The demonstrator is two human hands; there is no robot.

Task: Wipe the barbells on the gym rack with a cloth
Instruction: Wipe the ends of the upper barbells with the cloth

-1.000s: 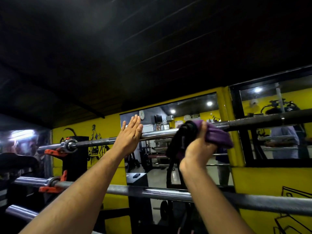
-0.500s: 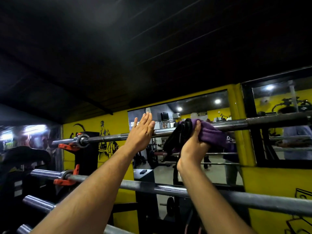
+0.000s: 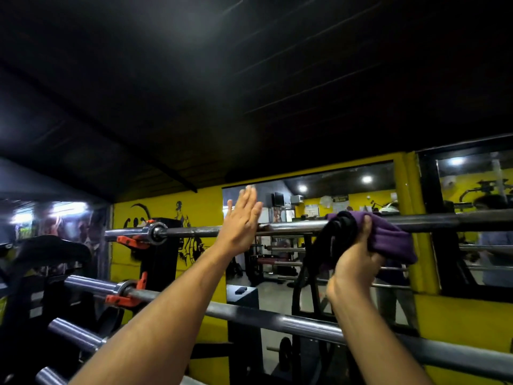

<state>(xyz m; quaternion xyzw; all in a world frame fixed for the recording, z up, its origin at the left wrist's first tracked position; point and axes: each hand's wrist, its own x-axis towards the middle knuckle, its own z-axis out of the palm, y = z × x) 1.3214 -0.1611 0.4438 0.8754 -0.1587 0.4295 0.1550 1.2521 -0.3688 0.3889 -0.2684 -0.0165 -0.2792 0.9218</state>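
Note:
A steel top barbell [image 3: 291, 226] runs across the rack at head height. My right hand [image 3: 358, 259] grips a purple cloth [image 3: 388, 240] wrapped over this bar, right of centre. A dark part of the cloth [image 3: 338, 234] bunches on its left side. My left hand [image 3: 241, 220] presses its palm against the same bar with straight fingers pointing up. A second barbell [image 3: 277, 319] lies lower and nearer, crossing under both forearms.
Orange rack hooks [image 3: 130, 240] hold the bar ends on a black upright [image 3: 162, 262]. More bar sleeves [image 3: 75, 334] stick out low left. A yellow wall [image 3: 205, 207] with mirrors stands behind. A person [image 3: 494, 240] is seen at the far right.
The view has swung left, so the bars sit further right in frame. My right hand and cloth slid right along the top bar. My left hand stays flat on it.

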